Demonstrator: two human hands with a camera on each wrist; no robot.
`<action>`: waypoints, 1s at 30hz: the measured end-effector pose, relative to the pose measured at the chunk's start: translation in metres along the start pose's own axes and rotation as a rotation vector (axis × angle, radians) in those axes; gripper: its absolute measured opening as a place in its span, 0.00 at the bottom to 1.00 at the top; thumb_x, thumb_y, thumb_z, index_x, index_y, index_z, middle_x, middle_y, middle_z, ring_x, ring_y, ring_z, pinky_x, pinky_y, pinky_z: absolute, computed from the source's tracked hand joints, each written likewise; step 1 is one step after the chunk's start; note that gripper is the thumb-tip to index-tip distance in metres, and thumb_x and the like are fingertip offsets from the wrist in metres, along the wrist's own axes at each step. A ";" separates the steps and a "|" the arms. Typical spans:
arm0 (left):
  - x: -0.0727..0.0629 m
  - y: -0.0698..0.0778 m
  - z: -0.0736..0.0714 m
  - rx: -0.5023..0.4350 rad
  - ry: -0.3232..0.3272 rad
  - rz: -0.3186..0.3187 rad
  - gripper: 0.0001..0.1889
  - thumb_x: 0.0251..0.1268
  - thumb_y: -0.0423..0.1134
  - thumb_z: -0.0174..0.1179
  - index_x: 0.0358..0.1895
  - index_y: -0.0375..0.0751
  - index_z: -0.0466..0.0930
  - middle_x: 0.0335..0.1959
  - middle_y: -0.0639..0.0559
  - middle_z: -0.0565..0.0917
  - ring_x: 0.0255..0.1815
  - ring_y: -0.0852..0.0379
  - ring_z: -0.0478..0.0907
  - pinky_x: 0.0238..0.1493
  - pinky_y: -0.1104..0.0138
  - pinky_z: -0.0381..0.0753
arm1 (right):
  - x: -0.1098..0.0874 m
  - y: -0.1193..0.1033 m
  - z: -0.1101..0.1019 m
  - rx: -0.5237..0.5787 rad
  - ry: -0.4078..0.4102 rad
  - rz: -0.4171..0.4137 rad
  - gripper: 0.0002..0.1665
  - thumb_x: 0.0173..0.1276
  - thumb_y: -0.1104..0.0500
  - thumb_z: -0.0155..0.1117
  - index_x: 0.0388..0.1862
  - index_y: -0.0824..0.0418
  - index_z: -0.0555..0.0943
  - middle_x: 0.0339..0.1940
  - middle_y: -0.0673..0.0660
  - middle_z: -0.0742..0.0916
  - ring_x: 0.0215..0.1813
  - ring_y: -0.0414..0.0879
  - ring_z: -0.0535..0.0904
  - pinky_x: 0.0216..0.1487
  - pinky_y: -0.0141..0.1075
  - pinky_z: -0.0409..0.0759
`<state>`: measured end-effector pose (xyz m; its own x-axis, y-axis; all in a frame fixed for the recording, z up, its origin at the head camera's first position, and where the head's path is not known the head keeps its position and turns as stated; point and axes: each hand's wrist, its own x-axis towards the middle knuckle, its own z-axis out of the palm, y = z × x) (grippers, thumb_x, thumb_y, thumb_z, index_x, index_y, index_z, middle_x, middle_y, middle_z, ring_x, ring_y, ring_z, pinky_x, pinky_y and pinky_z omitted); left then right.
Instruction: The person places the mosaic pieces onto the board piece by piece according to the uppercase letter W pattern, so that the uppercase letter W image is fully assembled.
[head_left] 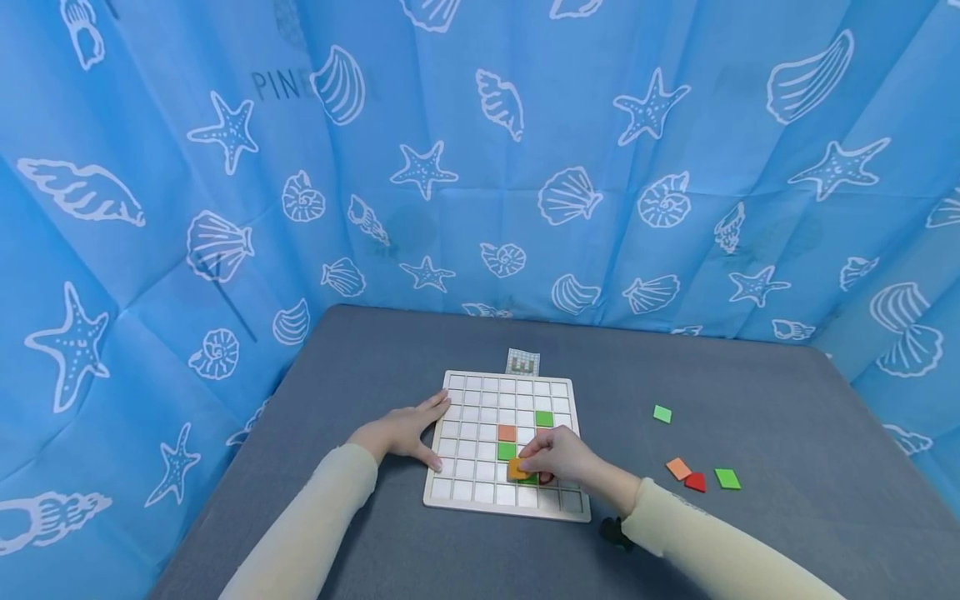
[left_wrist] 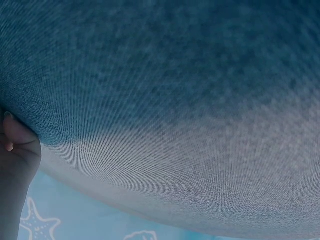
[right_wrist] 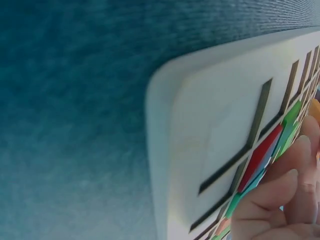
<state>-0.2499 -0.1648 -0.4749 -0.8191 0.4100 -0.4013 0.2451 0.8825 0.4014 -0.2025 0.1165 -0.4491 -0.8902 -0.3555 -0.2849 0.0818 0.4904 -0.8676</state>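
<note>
Orange tile [head_left: 515, 469] over pale gridded board [head_left: 465, 450]

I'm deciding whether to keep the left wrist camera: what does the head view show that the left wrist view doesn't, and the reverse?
Head view only: the gridded board, the right hand pinching an orange tile, four loose tiles to the right, and a small card. Left wrist view only: the tabletop close enough to show its weave. Both: the left hand, that tabletop and the blue curtain.

The head view is evenly bright, the wrist views dimmer.
</note>
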 end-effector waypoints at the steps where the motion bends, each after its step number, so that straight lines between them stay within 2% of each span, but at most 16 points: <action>1: 0.000 0.000 0.000 0.000 -0.001 -0.003 0.60 0.45 0.61 0.73 0.79 0.50 0.44 0.80 0.56 0.40 0.77 0.42 0.49 0.70 0.46 0.55 | 0.000 0.000 0.001 -0.008 0.000 -0.004 0.05 0.62 0.67 0.69 0.34 0.70 0.85 0.25 0.52 0.85 0.20 0.41 0.73 0.26 0.37 0.77; 8: 0.000 0.000 0.000 -0.002 0.004 -0.003 0.61 0.45 0.61 0.73 0.79 0.49 0.44 0.80 0.56 0.40 0.76 0.42 0.49 0.70 0.46 0.55 | 0.004 -0.003 0.009 -0.024 -0.006 -0.002 0.03 0.63 0.67 0.68 0.32 0.68 0.84 0.24 0.53 0.86 0.20 0.42 0.69 0.23 0.34 0.70; 19: -0.001 0.001 -0.002 0.000 0.002 0.015 0.60 0.46 0.60 0.72 0.79 0.50 0.44 0.80 0.57 0.39 0.77 0.42 0.48 0.70 0.46 0.54 | 0.008 -0.006 0.019 -0.044 0.052 0.044 0.03 0.62 0.67 0.69 0.28 0.65 0.84 0.21 0.53 0.86 0.18 0.41 0.68 0.22 0.32 0.67; 30: -0.001 0.001 -0.002 -0.005 0.000 0.011 0.59 0.46 0.60 0.72 0.79 0.50 0.45 0.80 0.57 0.40 0.77 0.43 0.48 0.70 0.47 0.54 | 0.010 -0.006 0.022 -0.050 0.056 0.034 0.04 0.62 0.68 0.68 0.27 0.65 0.83 0.19 0.53 0.85 0.18 0.40 0.71 0.21 0.31 0.65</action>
<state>-0.2501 -0.1647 -0.4725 -0.8165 0.4195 -0.3967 0.2512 0.8767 0.4102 -0.2022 0.0926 -0.4559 -0.9111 -0.2939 -0.2890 0.0907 0.5411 -0.8361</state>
